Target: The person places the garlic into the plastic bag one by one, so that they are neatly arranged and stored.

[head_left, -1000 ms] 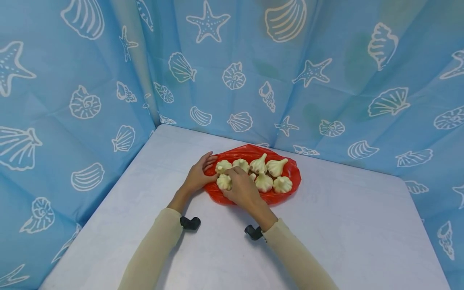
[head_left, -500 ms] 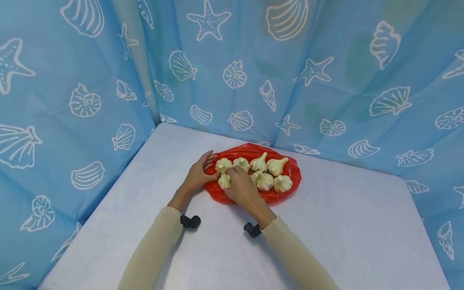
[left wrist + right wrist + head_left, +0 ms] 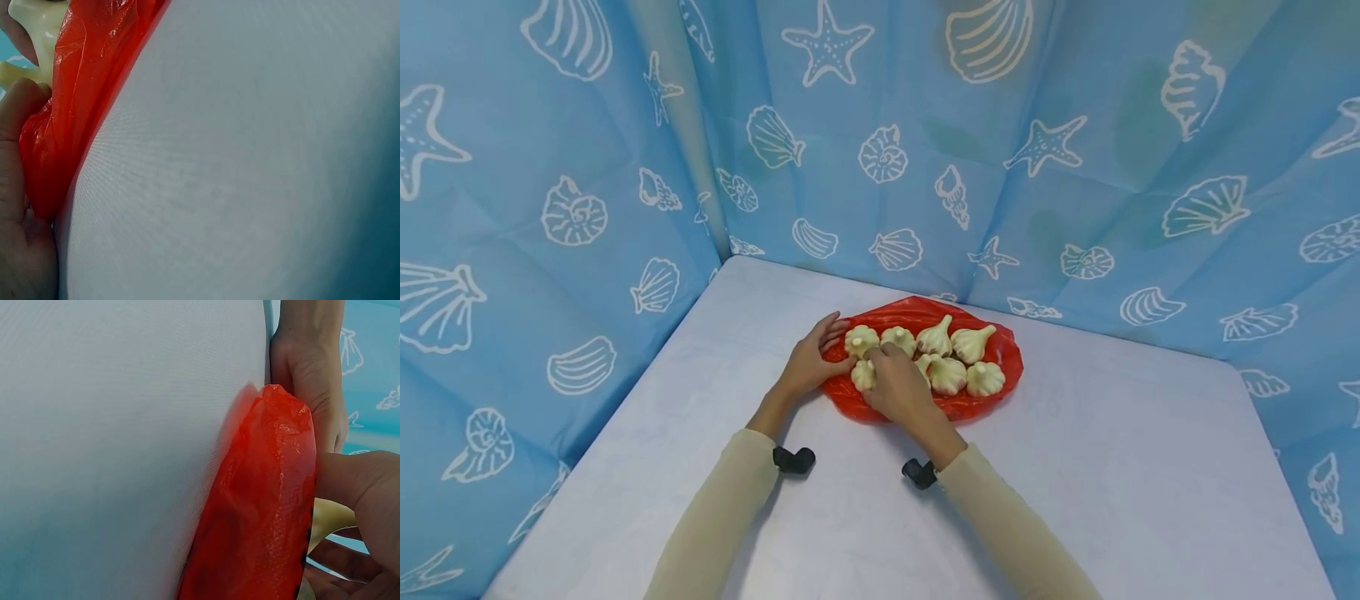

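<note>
Several pale garlic bulbs (image 3: 973,343) lie in two rows on a red plastic bag (image 3: 910,312) on the table. My right hand (image 3: 901,385) reaches over the bag and grips the garlic bulb (image 3: 862,376) at its front left, hiding part of the bulbs beneath. At the bag's left end my left hand (image 3: 808,362) rests with fingers extended and thumb against the edge, close to that bulb. In the left wrist view the thumb (image 3: 25,106) lies near a bulb and the red plastic. The right wrist view shows the bag's side and part of my right hand (image 3: 375,500).
A white cloth-covered table (image 3: 1120,450) spreads around the bag, widest to the right and front. Blue curtains (image 3: 850,192) with white shell prints stand along its back and left edges. A small black device (image 3: 793,461) sits at each wrist.
My right hand shifts very slightly on the front left bulb and keeps hold of it. The left hand stays in place, and the other bulbs barely differ.
</note>
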A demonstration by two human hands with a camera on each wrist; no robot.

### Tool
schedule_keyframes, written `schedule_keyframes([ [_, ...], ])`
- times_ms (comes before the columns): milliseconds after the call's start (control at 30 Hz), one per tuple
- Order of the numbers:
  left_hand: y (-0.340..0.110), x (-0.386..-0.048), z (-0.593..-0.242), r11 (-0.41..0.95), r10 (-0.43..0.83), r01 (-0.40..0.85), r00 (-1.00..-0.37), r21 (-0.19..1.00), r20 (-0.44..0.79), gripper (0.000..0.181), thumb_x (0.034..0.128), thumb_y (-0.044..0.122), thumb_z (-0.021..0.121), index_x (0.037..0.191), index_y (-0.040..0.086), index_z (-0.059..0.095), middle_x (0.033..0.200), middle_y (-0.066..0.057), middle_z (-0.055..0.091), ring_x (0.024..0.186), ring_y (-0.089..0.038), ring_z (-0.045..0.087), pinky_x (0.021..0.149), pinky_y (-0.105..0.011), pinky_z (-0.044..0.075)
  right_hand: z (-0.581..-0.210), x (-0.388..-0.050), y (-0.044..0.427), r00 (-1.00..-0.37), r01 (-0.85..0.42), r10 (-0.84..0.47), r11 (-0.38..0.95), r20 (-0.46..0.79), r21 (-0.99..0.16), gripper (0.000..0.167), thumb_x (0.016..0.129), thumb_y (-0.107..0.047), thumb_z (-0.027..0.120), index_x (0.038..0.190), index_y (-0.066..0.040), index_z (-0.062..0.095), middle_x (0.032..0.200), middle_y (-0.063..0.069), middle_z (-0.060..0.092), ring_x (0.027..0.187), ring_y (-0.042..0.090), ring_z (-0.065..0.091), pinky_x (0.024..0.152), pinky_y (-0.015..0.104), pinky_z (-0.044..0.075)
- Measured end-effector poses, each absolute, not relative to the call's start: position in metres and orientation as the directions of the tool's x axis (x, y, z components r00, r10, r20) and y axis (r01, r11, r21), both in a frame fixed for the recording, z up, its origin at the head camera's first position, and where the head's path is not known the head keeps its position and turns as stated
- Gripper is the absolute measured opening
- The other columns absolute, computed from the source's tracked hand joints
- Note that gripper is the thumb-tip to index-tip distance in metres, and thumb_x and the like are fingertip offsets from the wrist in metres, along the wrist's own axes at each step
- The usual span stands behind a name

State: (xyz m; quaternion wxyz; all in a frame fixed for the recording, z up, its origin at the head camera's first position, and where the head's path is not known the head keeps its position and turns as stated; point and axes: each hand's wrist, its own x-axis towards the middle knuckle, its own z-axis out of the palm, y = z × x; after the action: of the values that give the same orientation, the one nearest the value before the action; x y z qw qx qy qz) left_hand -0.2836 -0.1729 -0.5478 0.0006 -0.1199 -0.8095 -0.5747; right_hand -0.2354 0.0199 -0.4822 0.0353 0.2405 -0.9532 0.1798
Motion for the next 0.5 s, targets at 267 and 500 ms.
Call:
schedule_keyframes([
  [267,-0.1728,-0.2818,-0.5469,0.305,0.184,0.193,-0.973,0.933,0.141,0.091,0.0803,0.021,0.081,0.153,0.013,0.028,0.144,-0.001,0.048,0.132,-0.018,0.047,0.106,-0.035,0.040,-0.4843,-0.2347,0.0165,-0.881,-0.473,-0.451,0.831,0.144,-0.293,0.056,0.076,-0.023,0.084,0.123,-0.005,0.061,0.118,0.013,0.058,0.105,0.025,0.059,0.090,0.039,0.054],
  [500,-0.1717,-0.2823,-0.5483,0.317,0.183,0.195,-0.973,0.928,0.142,0.090,0.0808,0.021,0.081,0.153,0.013,0.029,0.144,-0.002,0.048,0.132,-0.019,0.047,0.107,-0.035,0.039,-0.4832,-0.2341,0.0147,-0.883,-0.468,-0.446,0.835,0.145,-0.288,0.054,0.076,-0.020,0.084,0.122,-0.003,0.061,0.119,0.014,0.058,0.105,0.027,0.059,0.090,0.039,0.054],
])
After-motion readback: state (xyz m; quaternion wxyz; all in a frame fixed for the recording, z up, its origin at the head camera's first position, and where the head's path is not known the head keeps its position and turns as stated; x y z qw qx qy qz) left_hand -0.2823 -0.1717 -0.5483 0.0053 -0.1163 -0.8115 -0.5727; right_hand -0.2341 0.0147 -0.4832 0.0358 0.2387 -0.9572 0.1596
